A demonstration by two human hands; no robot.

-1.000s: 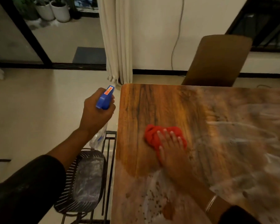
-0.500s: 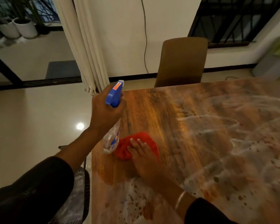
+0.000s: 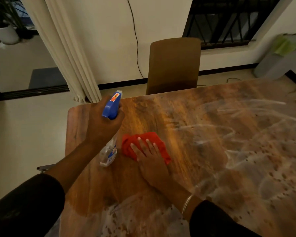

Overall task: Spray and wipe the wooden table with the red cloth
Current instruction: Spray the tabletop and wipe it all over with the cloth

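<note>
Left hand (image 3: pixel 103 127) grips spray bottle (image 3: pixel 111 130); right hand (image 3: pixel 149 159) flat, pressing red cloth (image 3: pixel 154 139), seemingly onto table (image 3: pixel 186 117).

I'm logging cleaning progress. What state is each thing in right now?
Table: bare near the cloth, white smears on the right.
Cloth: bunched, flat on the table.
Bottle: held above the table.
Left hand: grips the bottle.
Right hand: presses the cloth.

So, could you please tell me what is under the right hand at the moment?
The right hand presses flat on the red cloth, which lies bunched on the wooden table. The cloth's middle and the tabletop beneath it are covered, so whether that patch is wet cannot be seen.
</note>
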